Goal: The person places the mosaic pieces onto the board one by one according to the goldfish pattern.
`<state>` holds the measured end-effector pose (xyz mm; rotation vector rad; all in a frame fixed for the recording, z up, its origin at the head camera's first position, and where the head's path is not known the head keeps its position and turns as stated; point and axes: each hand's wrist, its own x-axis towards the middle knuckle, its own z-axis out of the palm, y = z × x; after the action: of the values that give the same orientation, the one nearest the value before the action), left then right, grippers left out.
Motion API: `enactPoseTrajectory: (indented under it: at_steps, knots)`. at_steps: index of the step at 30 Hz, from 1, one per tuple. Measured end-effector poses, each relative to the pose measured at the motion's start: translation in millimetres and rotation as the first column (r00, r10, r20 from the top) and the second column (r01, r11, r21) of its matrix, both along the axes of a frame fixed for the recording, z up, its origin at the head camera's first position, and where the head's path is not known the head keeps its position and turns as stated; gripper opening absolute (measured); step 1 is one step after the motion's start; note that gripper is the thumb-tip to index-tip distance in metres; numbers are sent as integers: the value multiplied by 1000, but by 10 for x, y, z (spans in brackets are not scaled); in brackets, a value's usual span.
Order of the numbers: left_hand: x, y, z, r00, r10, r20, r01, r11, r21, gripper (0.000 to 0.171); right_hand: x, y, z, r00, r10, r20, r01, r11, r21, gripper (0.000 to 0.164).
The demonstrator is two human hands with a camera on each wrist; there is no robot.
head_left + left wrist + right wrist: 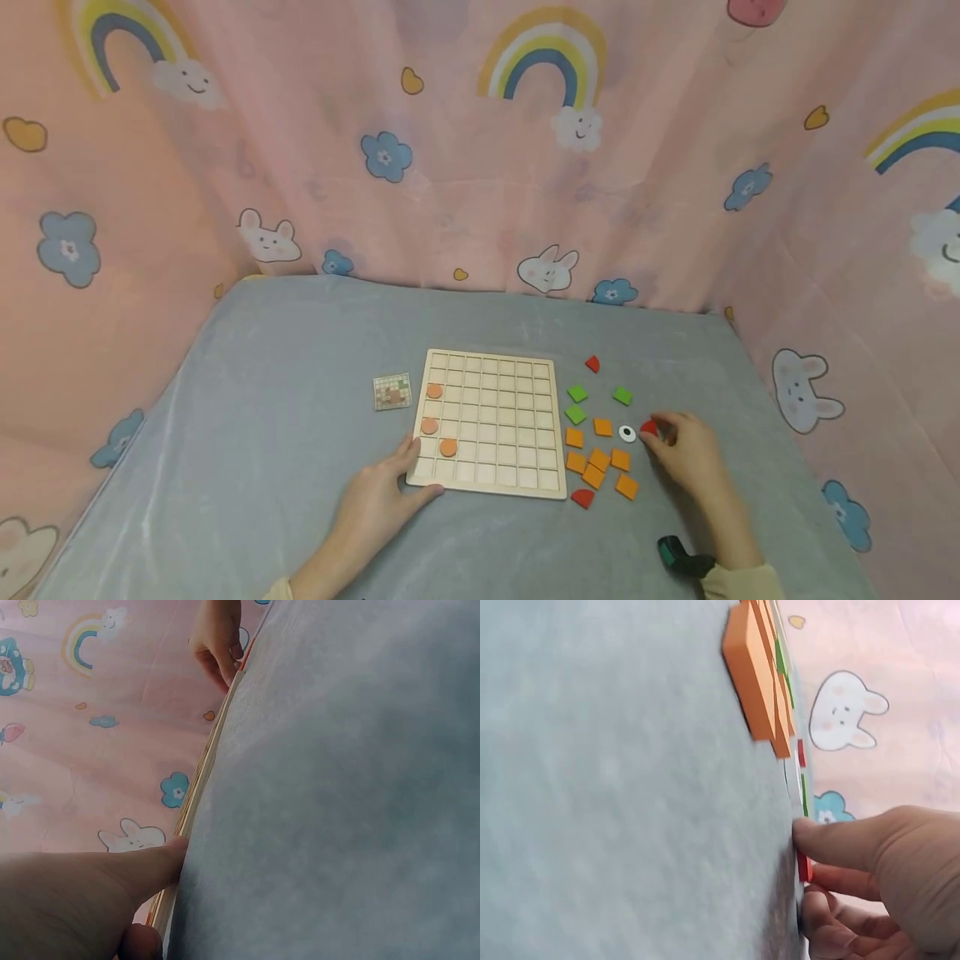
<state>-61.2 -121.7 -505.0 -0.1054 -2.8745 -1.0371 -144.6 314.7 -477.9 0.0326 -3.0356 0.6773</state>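
Observation:
A wooden grid board (491,425) lies flat on the cloth, with three round orange discs (448,448) in cells towards its left side. My left hand (378,492) holds the board's near left corner, thumb along the front edge and fingers at the left edge. To the right of the board, my right hand (692,454) pinches a red quarter-circle tile (648,427) between thumb and fingers, low at the cloth. In the right wrist view that red tile (804,868) shows edge-on, partly hidden by the fingers. A white ring with a black centre (627,433) lies just left of these fingertips.
Several orange square tiles (620,459) and three green tiles (577,393) are scattered right of the board. Two more red tiles (592,364) lie there, far and near. A small pattern card (392,392) sits left of the board. Printed curtains (450,192) surround the cloth-covered table (247,433).

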Motion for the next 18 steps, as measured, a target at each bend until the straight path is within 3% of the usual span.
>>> enactPoseTrajectory:
  at_steps: [18]
  knots:
    - [-1,4,8,1000,-10,-10,10,1000,-1,79,-32,-158,89,996,-76,-49,75,997,-29,40]
